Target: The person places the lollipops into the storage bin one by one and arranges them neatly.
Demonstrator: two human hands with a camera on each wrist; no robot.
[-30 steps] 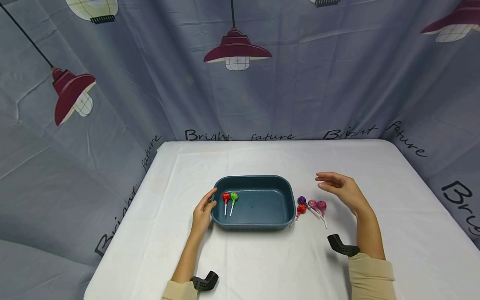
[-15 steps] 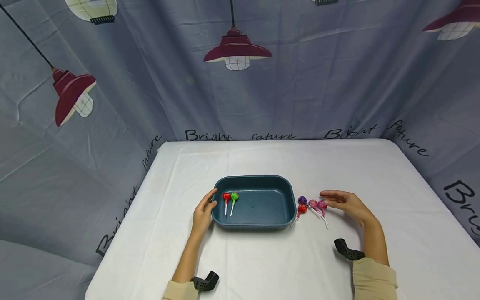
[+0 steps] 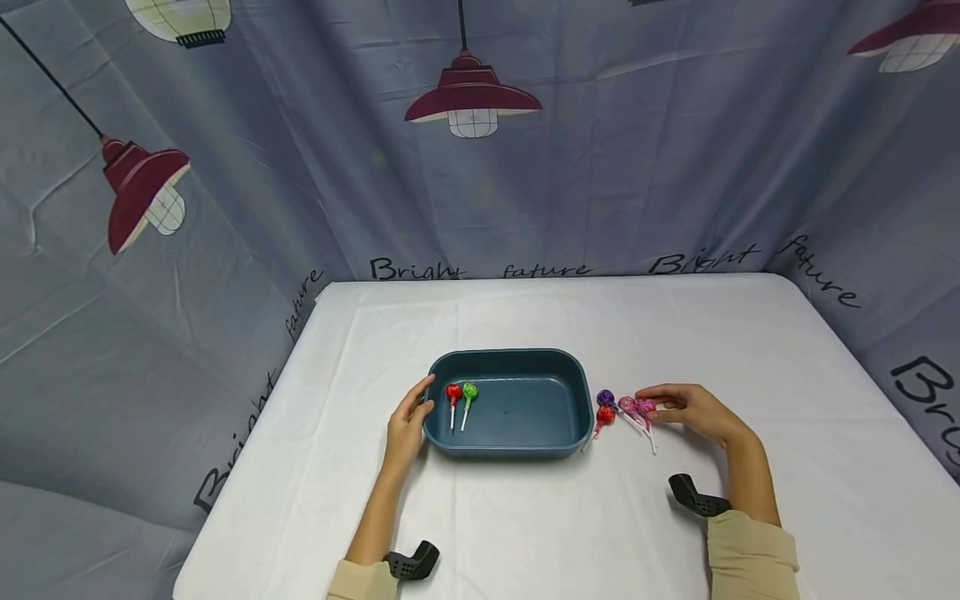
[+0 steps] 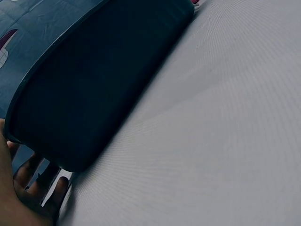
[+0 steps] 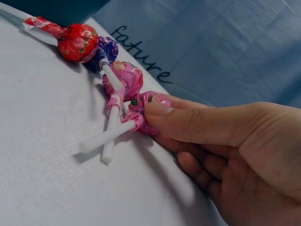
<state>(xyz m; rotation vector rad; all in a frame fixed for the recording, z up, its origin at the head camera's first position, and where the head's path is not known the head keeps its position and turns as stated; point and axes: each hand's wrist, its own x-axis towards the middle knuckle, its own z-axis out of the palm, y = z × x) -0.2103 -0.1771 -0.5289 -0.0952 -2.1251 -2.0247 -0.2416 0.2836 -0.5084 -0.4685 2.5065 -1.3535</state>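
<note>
My right hand [image 3: 701,412] pinches a pink-wrapped lollipop [image 5: 141,123] by its head between thumb and forefinger; its white stick points away from the palm. Touching it is another pink lollipop [image 5: 123,77]. A purple lollipop [image 3: 605,397] and a red-orange lollipop [image 5: 77,43] lie beyond, near the tray's right end. My left hand [image 3: 405,429] rests against the left end of the dark teal tray [image 3: 517,404], fingers spread at its outer wall below the rim. Inside the tray, toward the left, lie a red lollipop [image 3: 453,392] and a green lollipop [image 3: 470,391], side by side.
A white cloth [image 3: 525,525] covers the table under the tray. Behind stands a grey-blue curtain [image 3: 600,167] printed with lamps and lettering. Each wrist wears a black camera mount [image 3: 697,497].
My right hand has come down and toward me onto the pink lollipop at the right, then its fingers closed on the head. The left hand and tray have stayed in place.
</note>
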